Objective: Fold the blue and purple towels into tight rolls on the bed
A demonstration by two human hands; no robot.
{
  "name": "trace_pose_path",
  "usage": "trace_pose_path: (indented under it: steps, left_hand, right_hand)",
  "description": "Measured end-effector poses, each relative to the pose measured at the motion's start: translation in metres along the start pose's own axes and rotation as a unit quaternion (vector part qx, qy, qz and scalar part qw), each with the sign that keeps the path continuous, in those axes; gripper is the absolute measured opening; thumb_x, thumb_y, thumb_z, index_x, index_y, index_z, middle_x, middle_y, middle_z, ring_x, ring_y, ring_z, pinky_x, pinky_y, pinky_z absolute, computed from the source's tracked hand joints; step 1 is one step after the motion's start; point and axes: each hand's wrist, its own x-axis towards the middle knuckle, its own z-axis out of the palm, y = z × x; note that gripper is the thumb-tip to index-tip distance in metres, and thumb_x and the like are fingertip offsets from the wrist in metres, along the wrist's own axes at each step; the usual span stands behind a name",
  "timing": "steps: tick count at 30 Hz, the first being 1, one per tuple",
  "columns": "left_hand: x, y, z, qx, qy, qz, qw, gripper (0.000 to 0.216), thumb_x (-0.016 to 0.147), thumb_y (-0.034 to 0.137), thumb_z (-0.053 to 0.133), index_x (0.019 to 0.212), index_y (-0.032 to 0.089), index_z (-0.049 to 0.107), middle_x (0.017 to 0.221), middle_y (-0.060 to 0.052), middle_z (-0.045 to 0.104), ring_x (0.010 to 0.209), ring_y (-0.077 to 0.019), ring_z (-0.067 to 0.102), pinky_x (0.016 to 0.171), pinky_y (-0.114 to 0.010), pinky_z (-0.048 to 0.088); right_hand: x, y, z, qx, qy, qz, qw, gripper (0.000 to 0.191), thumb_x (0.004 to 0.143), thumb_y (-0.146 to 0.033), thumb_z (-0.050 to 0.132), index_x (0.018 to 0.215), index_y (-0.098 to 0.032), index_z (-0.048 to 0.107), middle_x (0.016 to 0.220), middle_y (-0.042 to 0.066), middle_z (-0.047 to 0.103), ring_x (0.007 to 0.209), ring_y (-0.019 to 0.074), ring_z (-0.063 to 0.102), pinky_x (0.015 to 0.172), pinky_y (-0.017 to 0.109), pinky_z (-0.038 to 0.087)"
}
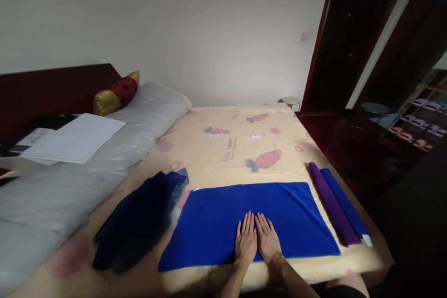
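A blue towel point(216, 223) lies spread flat on the bed, its long side running left to right. My left hand point(246, 240) rests palm down on the towel near its front edge, fingers stretched forward. Right beside it, my right hand point(268, 238) lies flat on the cloth too, fingers extended. The two hands nearly touch at the middle, and neither holds anything. To the right lie a rolled purple towel point(331, 205) and a rolled blue towel point(345, 205) side by side. Left of the spread towel is a crumpled dark blue cloth heap point(139, 216).
The bed point(223, 158) has a cream sheet with carrot prints. A grey bolster-like bundle point(115, 158) runs along the left, with a white board point(75, 137) and a red-gold pillow point(118, 93) on it. Stools point(291, 101) and a shoe rack point(415, 125) stand beyond.
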Motion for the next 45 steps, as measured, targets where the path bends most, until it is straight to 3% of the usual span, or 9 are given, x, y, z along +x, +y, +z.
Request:
trace_pose_path:
  steps: [11,15,19,23,26,34,37,40,45]
  left_hand:
    - [-0.002,-0.008,-0.003,-0.001,0.013,0.015,1.000,0.054,0.096,0.029,0.026,0.149,0.021,0.019,0.154,-0.004,0.029,0.142,-0.0172,0.028,0.114,-0.042,0.029]
    - [-0.019,-0.071,-0.018,0.014,-0.024,-0.061,0.998,0.053,0.096,0.040,0.024,0.147,0.026,0.027,0.154,-0.002,0.030,0.142,-0.0186,0.029,0.115,-0.045,0.026]
    - [-0.059,-0.170,-0.029,0.080,0.019,-0.334,0.939,0.061,0.094,0.041,0.020,0.147,0.012,0.029,0.154,-0.013,0.029,0.141,-0.0254,0.029,0.111,-0.050,0.029]
    - [-0.083,-0.216,-0.035,0.061,0.018,-0.361,0.930,0.063,0.093,0.043,0.020,0.144,0.010,0.034,0.150,-0.017,0.036,0.137,-0.0273,0.037,0.110,-0.054,0.030]
    - [-0.066,-0.189,-0.041,0.068,0.055,-0.311,0.947,0.060,0.094,0.038,0.018,0.146,0.012,0.032,0.151,-0.016,0.035,0.139,-0.0264,0.034,0.112,-0.056,0.024]
    - [0.016,-0.024,-0.022,-0.024,0.019,-0.014,0.999,0.053,0.095,0.025,0.026,0.148,0.022,0.023,0.153,-0.005,0.031,0.142,-0.0184,0.029,0.116,-0.043,0.025]
    - [0.021,-0.012,-0.013,-0.039,-0.003,0.026,0.999,0.053,0.095,0.027,0.026,0.147,0.022,0.024,0.153,-0.004,0.031,0.141,-0.0183,0.031,0.114,-0.042,0.029]
    - [0.011,-0.057,-0.013,-0.025,-0.006,-0.017,1.000,0.052,0.096,0.037,0.028,0.147,0.025,0.027,0.153,-0.004,0.032,0.140,-0.0198,0.032,0.114,-0.045,0.028]
    - [-0.030,-0.176,-0.024,0.054,0.012,-0.255,0.965,0.058,0.094,0.040,0.021,0.146,0.017,0.032,0.153,-0.010,0.032,0.141,-0.0232,0.031,0.113,-0.048,0.028]
  right_hand:
    - [-0.004,0.009,-0.003,-0.030,0.035,-0.001,0.999,0.050,0.099,-0.037,0.025,0.148,-0.026,0.024,0.154,0.001,0.020,0.143,0.0180,0.020,0.117,0.042,0.019]
    - [-0.034,0.079,-0.028,-0.077,0.060,0.069,0.993,0.055,0.098,-0.050,0.027,0.147,-0.026,0.029,0.155,0.004,0.023,0.143,0.0212,0.022,0.116,0.045,0.020]
    - [-0.082,0.160,-0.056,-0.128,0.109,0.151,0.974,0.063,0.095,-0.056,0.027,0.148,-0.022,0.029,0.155,0.006,0.023,0.143,0.0223,0.020,0.115,0.047,0.019]
    - [-0.097,0.178,-0.059,-0.145,0.129,0.177,0.965,0.067,0.093,-0.056,0.026,0.147,-0.016,0.032,0.155,0.009,0.025,0.144,0.0241,0.018,0.116,0.049,0.015]
    - [-0.078,0.150,-0.052,-0.128,0.147,0.180,0.964,0.067,0.094,-0.053,0.024,0.146,-0.012,0.034,0.155,0.011,0.023,0.144,0.0254,0.017,0.117,0.049,0.012]
    - [0.003,0.014,-0.028,-0.008,0.020,0.005,1.000,0.055,0.099,-0.039,0.020,0.150,-0.020,0.021,0.156,0.004,0.016,0.144,0.0193,0.015,0.117,0.042,0.017]
    - [0.018,0.005,-0.023,0.005,-0.007,-0.027,1.000,0.054,0.099,-0.038,0.022,0.150,-0.021,0.022,0.156,0.004,0.017,0.144,0.0193,0.016,0.117,0.041,0.017]
    - [0.010,0.049,-0.032,-0.019,0.015,0.006,1.000,0.055,0.098,-0.045,0.027,0.148,-0.022,0.030,0.155,0.005,0.021,0.143,0.0215,0.019,0.116,0.044,0.019]
    - [-0.039,0.173,-0.060,-0.105,0.111,0.152,0.976,0.064,0.095,-0.053,0.027,0.146,-0.015,0.034,0.153,0.009,0.028,0.143,0.0238,0.022,0.115,0.046,0.020]
